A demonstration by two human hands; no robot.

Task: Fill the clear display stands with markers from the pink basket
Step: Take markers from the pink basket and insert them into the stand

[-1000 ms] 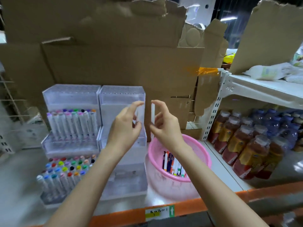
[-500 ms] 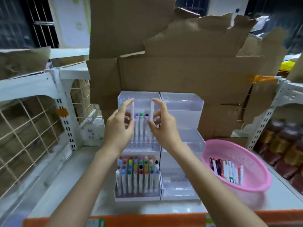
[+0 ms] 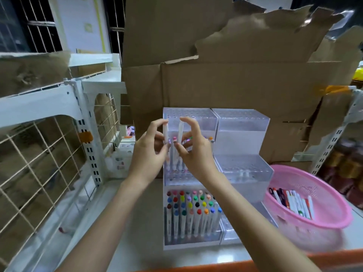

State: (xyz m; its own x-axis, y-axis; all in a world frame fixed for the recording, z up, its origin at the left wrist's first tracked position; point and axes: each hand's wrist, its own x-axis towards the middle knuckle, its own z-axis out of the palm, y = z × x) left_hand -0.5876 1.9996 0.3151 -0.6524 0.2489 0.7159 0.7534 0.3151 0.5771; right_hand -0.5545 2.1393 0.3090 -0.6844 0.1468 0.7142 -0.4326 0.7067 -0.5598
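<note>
Left hand pinches marker, upright | right hand pinches second marker, top leaning slightly right

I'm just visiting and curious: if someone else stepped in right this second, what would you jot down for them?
Left hand: pinching the left marker, held upright.
Right hand: pinching the right marker, slightly tilted.
Both are raised in front of the left stand.
Done: its bottom tier is packed, and its middle tier holds a partial row.
Left: its top tier, plus the right stand, which looks nearly empty.
Spare markers lie in the pink basket on the right.
</note>
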